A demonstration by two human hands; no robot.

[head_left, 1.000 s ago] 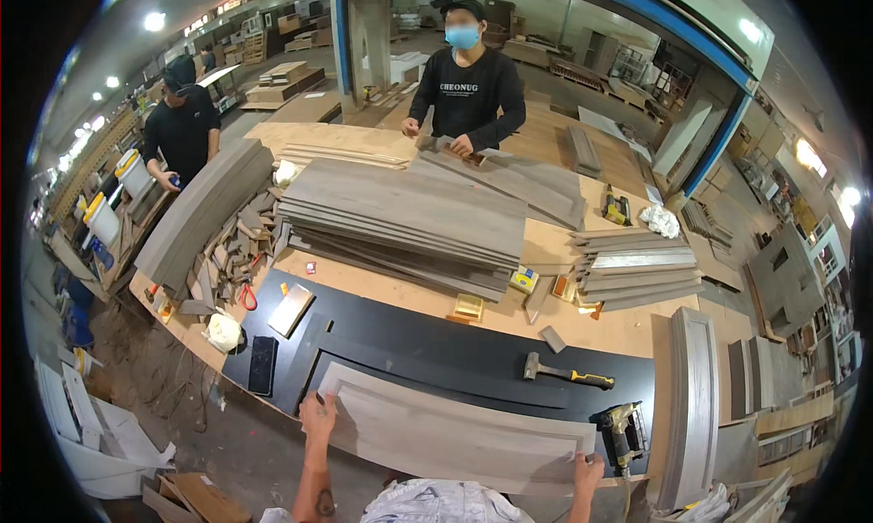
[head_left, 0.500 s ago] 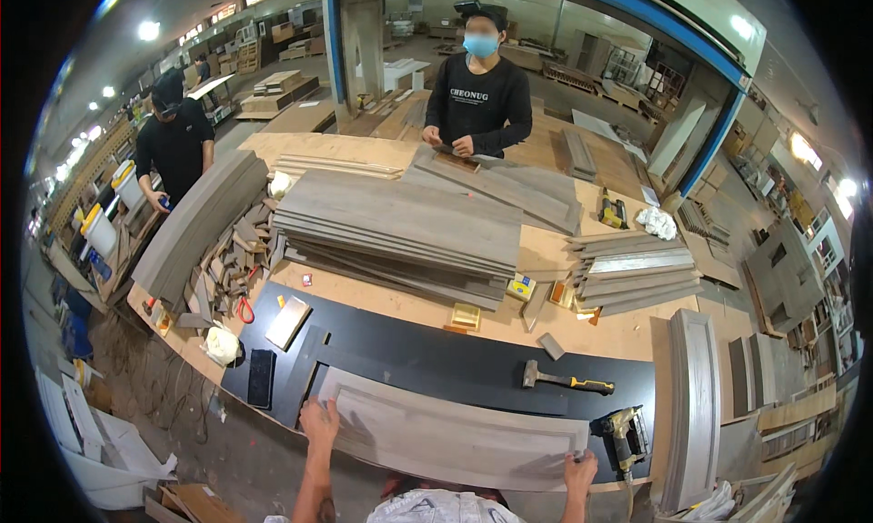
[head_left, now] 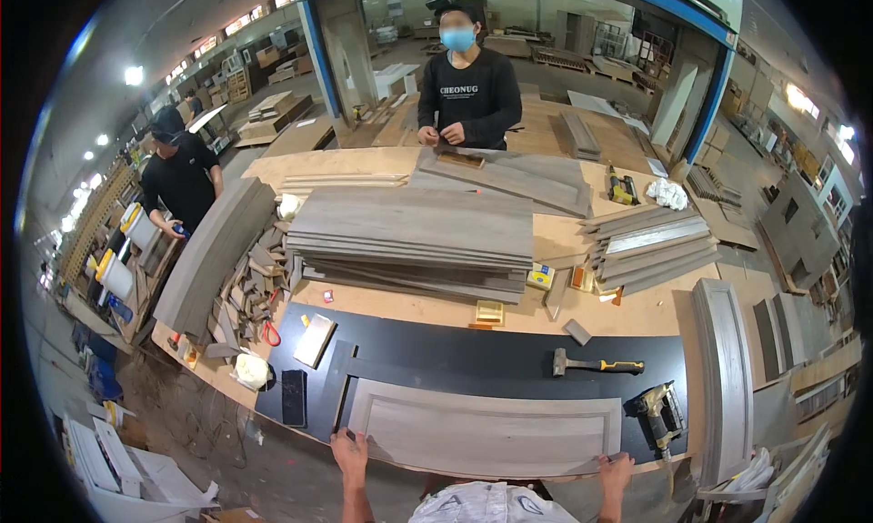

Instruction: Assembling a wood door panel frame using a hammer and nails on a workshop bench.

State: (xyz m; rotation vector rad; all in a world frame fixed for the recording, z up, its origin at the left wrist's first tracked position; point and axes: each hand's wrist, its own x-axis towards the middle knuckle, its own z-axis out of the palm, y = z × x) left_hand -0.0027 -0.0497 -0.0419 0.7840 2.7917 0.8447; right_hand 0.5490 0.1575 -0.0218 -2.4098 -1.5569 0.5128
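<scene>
Step in hand, as I judge: the grey framed panel [head_left: 482,427] is being held flat at the near edge of the surface [head_left: 637,314], w/ one hand on each lower corner.

Left hand [head_left: 349,450] is at the panel's lower-left corner, fingers curled on the edge, so closed on the wood. Left of it lie a black phone-like slab [head_left: 294,397] and a small light board [head_left: 315,339], both near but apart from the panel.

The panel itself rests on the dark mat [head_left: 473,359], its long side along the near edge.

Right hand [head_left: 617,471] grips the lower-right corner; how far the fingers wrap I cannot tell. Just beside it is a nail gun [head_left: 657,412], and above, a hammer [head_left: 596,366].

Next move probably needs both hands to go together. Open room is mostly toward the person; the right side is tight b/c of the tools.
</scene>
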